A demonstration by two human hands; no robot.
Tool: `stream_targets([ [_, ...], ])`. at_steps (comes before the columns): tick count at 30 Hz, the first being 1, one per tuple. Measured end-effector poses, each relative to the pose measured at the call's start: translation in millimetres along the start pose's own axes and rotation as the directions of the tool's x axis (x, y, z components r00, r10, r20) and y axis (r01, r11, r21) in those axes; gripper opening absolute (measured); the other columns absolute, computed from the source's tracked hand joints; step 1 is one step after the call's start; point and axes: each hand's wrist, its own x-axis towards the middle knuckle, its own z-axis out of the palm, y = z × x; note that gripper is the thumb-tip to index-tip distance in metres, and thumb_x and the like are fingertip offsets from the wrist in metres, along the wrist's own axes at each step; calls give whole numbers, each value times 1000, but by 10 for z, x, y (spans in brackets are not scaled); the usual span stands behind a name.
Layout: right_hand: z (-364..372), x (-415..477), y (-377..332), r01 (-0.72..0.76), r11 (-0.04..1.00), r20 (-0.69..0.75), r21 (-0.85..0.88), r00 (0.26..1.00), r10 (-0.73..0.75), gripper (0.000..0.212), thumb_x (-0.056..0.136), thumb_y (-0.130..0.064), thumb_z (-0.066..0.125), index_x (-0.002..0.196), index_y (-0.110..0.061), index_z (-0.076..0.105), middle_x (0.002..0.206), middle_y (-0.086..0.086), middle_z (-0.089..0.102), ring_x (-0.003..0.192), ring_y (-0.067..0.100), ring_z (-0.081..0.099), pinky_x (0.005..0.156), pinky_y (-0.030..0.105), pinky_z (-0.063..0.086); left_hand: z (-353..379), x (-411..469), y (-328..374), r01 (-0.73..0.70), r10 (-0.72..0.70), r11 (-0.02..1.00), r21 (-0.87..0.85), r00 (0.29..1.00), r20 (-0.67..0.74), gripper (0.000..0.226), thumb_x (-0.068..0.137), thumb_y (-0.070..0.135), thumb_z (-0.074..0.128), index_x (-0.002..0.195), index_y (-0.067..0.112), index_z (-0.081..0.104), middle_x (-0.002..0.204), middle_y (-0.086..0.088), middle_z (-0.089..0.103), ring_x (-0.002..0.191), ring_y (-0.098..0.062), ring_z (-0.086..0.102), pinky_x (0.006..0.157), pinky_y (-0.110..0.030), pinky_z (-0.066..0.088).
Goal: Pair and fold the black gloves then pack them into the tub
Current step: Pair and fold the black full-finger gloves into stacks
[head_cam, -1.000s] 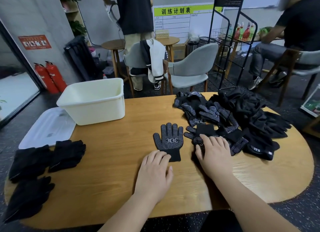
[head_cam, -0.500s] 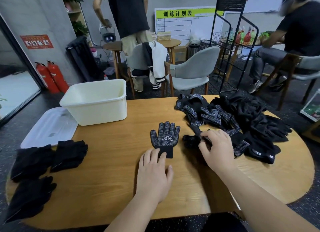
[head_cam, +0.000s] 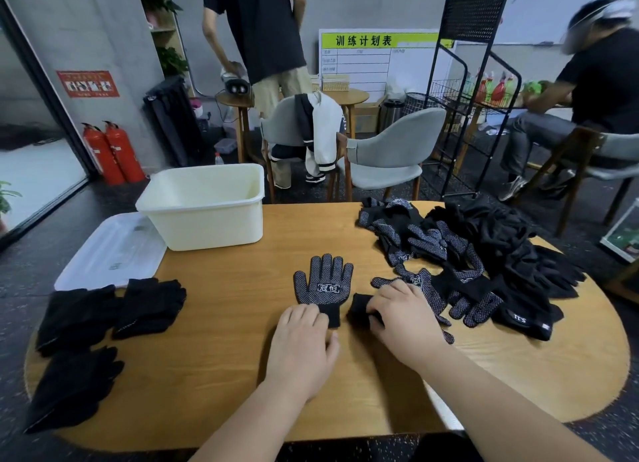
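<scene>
Left hand (head_cam: 304, 344): flat, fingers straight, tips on the cuff of the spread glove (head_cam: 323, 285).
Right hand (head_cam: 403, 318): fingers curled, gripping the cuff of a second glove (head_cam: 358, 308) just beside the first.
Glove pile (head_cam: 484, 250): right side of the table (head_cam: 224, 358).
Tub (head_cam: 207, 216): table's far left.

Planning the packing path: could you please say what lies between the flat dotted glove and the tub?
Head view: only bare tabletop between the dotted glove and the tub.

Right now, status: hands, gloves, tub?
Left hand flat at cuff of dotted glove. Right hand grips second glove beside it. Tub open, nothing blocking it.
</scene>
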Motion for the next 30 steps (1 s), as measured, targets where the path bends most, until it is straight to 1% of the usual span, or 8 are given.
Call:
stream_targets([
  [5,-563,450,-150,-164,921,1,353,985,175,29,91,-22,68,118,-30,74,102,-6,70,94,19,63,80,34,53,-17,-122,-299,81,-82,997,-21,993,-88,25,102,41,44,96,24,63,99,10,49,101,-15,48,99,-38,47],
  [9,-898,952,-58,-242,890,7,386,966,259,22,92,-22,71,113,-21,78,91,-3,72,85,24,69,76,32,55,-9,-128,-267,89,-89,996,-12,996,-30,34,104,44,37,110,27,66,110,11,52,114,-13,47,110,-35,42],
  [14,-1170,1382,-34,-142,905,-244,401,936,254,20,95,-19,72,114,-22,78,97,0,76,91,24,67,84,38,57,-25,-136,-280,88,-88,996,-29,996,-9,37,104,46,33,115,31,65,112,14,48,116,-10,43,109,-31,39],
  [19,-735,1259,1,-159,968,-100,193,978,181,39,93,-10,67,121,-38,74,114,3,70,83,27,69,74,37,58,-12,-114,-280,84,-86,995,-58,996,-29,34,103,45,35,112,31,65,110,14,46,113,-9,44,106,-29,41],
  [21,-395,1034,49,-139,988,124,71,984,129,51,95,-9,56,136,-38,65,142,2,63,114,29,66,93,41,57,1,-116,-286,73,-75,995,-64,996,-38,35,103,45,35,113,30,65,111,14,47,113,-9,44,106,-29,41],
  [23,-82,713,59,-144,990,239,4,961,139,58,97,-8,50,149,-33,52,165,-3,40,149,26,39,117,44,40,18,-114,-293,69,-72,995,-70,997,-42,34,103,45,36,113,30,65,110,13,47,112,-10,45,105,-30,41],
  [25,169,371,60,-231,969,145,-92,959,243,49,98,-17,53,147,-27,52,166,2,36,154,29,28,125,49,26,42,-101,-300,69,-73,995,-73,996,-45,33,103,45,36,113,30,64,110,13,46,110,-10,45,104,-31,42],
  [30,399,-107,-69,-464,884,48,-53,883,467,56,96,-33,54,148,-14,49,156,16,49,140,37,47,115,50,38,75,-104,-304,58,-62,996,-64,996,-65,32,103,44,38,112,28,65,110,13,47,108,-11,46,102,-31,43],
])
